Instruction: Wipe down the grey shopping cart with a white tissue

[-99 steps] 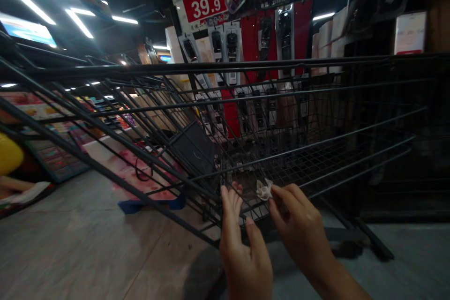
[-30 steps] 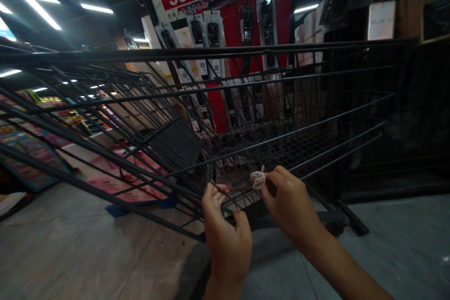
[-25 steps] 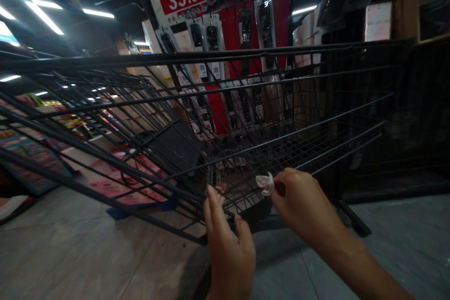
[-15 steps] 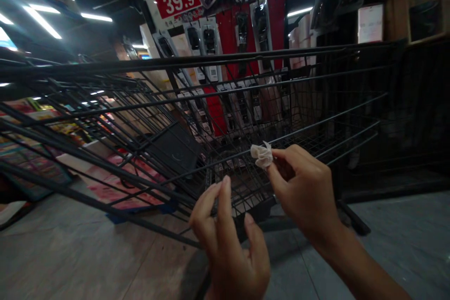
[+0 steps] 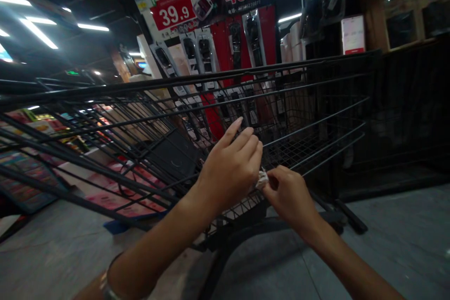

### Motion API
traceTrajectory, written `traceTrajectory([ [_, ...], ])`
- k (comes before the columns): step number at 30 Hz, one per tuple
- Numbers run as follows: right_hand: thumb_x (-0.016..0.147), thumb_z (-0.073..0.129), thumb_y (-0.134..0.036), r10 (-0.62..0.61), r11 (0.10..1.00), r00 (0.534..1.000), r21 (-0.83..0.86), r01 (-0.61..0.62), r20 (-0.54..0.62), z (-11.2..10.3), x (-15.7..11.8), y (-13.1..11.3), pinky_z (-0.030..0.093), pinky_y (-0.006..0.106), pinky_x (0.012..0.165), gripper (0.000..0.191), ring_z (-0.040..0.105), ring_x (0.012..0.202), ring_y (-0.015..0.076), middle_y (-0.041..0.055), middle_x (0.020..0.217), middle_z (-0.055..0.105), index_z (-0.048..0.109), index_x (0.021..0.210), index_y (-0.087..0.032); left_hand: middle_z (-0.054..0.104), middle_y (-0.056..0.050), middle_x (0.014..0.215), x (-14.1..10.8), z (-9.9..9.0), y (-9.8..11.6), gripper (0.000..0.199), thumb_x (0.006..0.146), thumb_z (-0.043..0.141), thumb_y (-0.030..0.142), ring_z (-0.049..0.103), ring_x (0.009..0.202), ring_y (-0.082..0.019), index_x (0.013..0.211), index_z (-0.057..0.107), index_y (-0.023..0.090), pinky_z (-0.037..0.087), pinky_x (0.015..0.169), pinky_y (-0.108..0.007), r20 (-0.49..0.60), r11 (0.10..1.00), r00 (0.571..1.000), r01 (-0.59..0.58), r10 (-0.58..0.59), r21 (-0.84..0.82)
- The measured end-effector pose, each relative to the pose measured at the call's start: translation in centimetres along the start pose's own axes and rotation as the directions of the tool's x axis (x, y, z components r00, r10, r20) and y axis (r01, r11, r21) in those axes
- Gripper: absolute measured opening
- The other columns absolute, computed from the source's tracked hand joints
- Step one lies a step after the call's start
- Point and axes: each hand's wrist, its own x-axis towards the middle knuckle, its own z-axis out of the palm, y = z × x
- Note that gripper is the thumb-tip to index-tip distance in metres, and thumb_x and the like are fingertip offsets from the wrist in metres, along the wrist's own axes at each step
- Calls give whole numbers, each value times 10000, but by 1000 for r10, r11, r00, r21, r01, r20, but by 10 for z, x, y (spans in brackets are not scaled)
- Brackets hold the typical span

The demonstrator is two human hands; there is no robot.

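Note:
A crumpled white piece of tissue [image 5: 262, 179] is pinched between the thumb and fingers of my right hand [image 5: 290, 194]. My left hand [image 5: 234, 166] is right beside it, seen from the back, its index finger raised and the other fingers curled toward the tissue. The left thumb and fingertips are hidden, so what they grip cannot be made out. Both hands are in front of the side of a black wire shopping cart [image 5: 165, 143], which stretches across the view.
Behind the cart stands a rack of packaged belts [image 5: 235, 44] under price signs [image 5: 172, 9]. Pink-and-white boxes [image 5: 130, 192] are at the lower left beyond the cart. A dark counter [image 5: 404, 117] is at the right, above grey floor tiles [image 5: 274, 267].
My left hand has moved up and over to meet the tissue, turning its back to view. My right hand has come slightly lower, still holding the tissue. The view has shifted a little.

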Motion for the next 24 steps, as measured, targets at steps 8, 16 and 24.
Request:
traceTrajectory([
  [8, 752, 573, -115, 92, 996, 987, -9, -92, 135, -11, 9, -4, 256, 266, 546, 213, 530, 550, 129, 27, 585, 607, 545, 551, -181, 659, -98, 1035, 6, -10, -38, 290, 894, 410, 111, 610, 1032, -203, 1050, 654, 105, 437, 1057, -450, 42, 974, 979, -201, 198, 106],
  [16, 705, 548, -59, 82, 995, 996, -55, -81, 18, -43, 12, -21, 263, 266, 534, 179, 550, 549, 146, 47, 593, 630, 562, 575, -181, 655, -23, 848, 24, -11, -59, 226, 908, 455, 154, 619, 911, -161, 947, 678, 170, 460, 1042, -416, 104, 937, 955, -293, 278, 192],
  [24, 784, 524, -85, -39, 962, 918, 235, 141, -394, -31, 23, -32, 327, 231, 565, 131, 528, 583, 120, -4, 668, 604, 551, 720, -197, 611, 11, 671, 32, 23, -47, 169, 849, 551, 113, 591, 717, -123, 727, 652, 173, 383, 1118, -364, 127, 899, 890, -433, 439, -67],
])
